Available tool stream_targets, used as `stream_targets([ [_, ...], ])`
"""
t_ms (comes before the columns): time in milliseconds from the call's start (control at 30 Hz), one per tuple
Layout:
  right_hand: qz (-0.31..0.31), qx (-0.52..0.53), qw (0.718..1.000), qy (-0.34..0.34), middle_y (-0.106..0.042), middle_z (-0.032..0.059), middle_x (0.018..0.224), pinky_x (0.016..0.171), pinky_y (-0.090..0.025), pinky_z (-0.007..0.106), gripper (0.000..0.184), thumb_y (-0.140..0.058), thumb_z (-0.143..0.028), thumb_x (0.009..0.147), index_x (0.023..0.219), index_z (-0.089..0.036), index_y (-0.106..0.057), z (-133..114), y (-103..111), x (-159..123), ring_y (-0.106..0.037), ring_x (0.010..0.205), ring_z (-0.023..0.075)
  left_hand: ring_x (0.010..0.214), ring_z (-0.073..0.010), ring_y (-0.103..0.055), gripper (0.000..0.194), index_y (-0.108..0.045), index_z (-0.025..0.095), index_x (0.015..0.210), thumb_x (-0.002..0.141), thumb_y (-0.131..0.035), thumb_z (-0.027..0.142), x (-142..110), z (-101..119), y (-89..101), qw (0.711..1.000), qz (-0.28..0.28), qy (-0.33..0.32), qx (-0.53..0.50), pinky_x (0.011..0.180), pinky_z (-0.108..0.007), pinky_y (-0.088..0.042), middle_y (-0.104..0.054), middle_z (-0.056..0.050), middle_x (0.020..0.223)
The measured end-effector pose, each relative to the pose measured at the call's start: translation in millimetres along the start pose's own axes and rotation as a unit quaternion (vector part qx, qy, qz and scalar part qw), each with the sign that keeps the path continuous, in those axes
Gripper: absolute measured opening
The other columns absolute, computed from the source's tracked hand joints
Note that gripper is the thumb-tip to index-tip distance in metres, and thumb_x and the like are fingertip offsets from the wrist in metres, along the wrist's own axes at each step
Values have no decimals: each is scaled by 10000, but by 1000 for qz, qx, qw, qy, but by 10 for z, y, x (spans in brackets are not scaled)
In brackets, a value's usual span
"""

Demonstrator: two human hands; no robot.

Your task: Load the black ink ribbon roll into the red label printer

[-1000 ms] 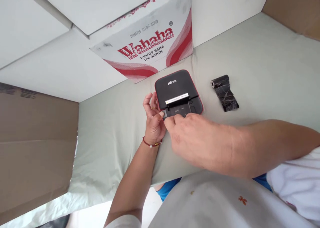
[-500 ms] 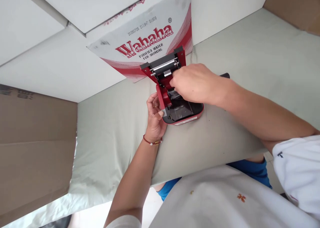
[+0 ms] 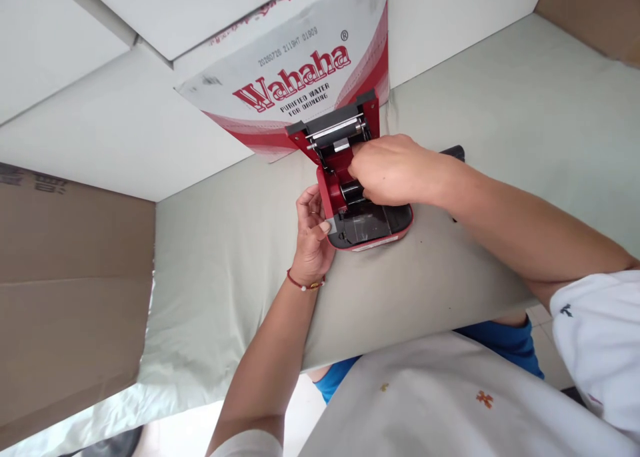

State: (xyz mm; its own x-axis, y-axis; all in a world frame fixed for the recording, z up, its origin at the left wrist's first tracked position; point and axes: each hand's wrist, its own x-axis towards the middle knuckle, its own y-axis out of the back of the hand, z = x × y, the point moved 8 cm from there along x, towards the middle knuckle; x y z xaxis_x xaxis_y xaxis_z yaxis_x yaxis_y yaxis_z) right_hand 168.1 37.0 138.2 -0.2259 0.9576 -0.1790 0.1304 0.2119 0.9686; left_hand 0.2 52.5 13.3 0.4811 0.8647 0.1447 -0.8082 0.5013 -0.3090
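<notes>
A small red and black machine (image 3: 370, 223) lies on the cloth-covered table, its hinged lid (image 3: 333, 125) raised. Metal and black rollers show inside the lid, and a dark shiny cylinder (image 3: 353, 191) sits in the body. My left hand (image 3: 315, 227) grips the machine's left side, the thumb on a grey corner piece. From the right my right hand (image 3: 393, 170) reaches into the opening between lid and body. Its fingers are curled and closed; their tips, and whatever they hold, are hidden. Beyond my right wrist a black cylindrical end (image 3: 454, 153) sticks out.
A white and red Wahaha water carton (image 3: 295, 77) stands right behind the machine. Brown cardboard boxes are at the left (image 3: 75, 297) and at the far right (image 3: 593, 13). Grey-green cloth (image 3: 225, 257) covers the table, whose front edge is close to my body.
The machine and both hands appear slightly further right in view. My right fingers have shifted a little inside the opening, showing more of the dark cylinder. The left hand keeps its hold.
</notes>
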Motion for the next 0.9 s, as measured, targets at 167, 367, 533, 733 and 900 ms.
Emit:
stream_targets([
  [167,21,4,999,41,-836,83,990,717,-423,356,208,-720,-217,1008,1138,-198,-882,-1,401,-327,-674,820,215,1506,-294,-634,717,-673,424,1457,850,-985,644,-6,-3,8,1000,7,-4,11,1270,-453,-537,-651,-23,1606],
  [367,8,-7,998,-63,-774,-33,837,830,-416,371,372,-770,-470,1075,1270,-181,-898,878,718,-536,-630,802,129,1492,-281,-631,737,-666,428,1466,841,-993,642,-4,-13,9,1000,4,0,2,1218,-418,-557,-634,-23,1616],
  [533,-149,-30,980,-127,-862,106,1196,976,-491,357,372,-759,-368,1080,1265,-73,-890,1230,215,-291,-746,1074,220,1509,-279,-618,752,-672,422,1469,829,-999,642,5,-8,25,1000,3,-4,6,1227,-408,-558,-636,-26,1608],
  [733,-155,-31,971,-180,-815,168,1423,940,-532,398,449,-780,-233,1026,1463,-151,-842,1274,100,-205,-757,1190,319,1509,-272,-622,718,-678,430,1469,853,-985,634,8,-4,18,1000,-5,-6,6,1234,-415,-557,-646,-20,1594],
  [900,-183,-18,954,-236,-866,130,1179,877,-511,352,337,-760,-334,1036,1178,-76,-924,1598,-142,-189,-783,1008,242,1519,-285,-621,739,-663,433,1467,843,-982,666,8,-9,28,1000,-2,-2,14,1237,-435,-559,-635,-23,1615],
])
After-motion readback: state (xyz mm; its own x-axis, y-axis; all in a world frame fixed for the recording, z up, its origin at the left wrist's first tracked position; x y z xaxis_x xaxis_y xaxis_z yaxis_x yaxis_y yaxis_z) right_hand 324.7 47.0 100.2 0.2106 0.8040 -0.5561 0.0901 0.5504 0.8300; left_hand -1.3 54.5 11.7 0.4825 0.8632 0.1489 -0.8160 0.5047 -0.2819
